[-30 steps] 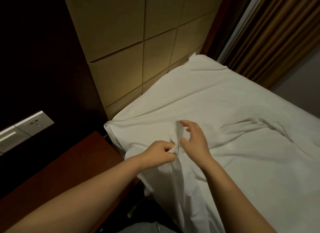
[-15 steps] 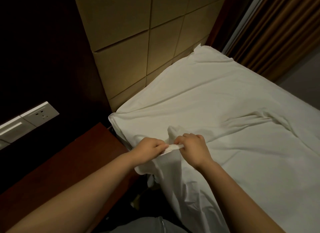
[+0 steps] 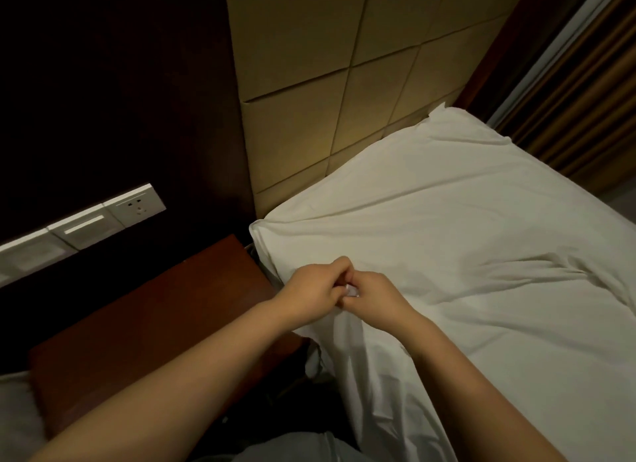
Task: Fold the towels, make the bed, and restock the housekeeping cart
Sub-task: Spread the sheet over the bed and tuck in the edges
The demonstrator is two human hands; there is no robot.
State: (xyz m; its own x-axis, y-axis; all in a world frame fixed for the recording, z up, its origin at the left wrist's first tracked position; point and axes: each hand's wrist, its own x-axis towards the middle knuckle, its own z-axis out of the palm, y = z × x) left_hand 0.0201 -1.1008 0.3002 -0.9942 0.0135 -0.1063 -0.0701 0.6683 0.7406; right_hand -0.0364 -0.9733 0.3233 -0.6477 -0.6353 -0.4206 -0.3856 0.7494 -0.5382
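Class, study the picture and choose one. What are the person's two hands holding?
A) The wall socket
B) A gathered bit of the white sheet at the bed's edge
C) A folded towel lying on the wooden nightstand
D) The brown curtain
B: the left hand and the right hand meet with fingers curled round a bunched bit of the white sheet, beside the nightstand.
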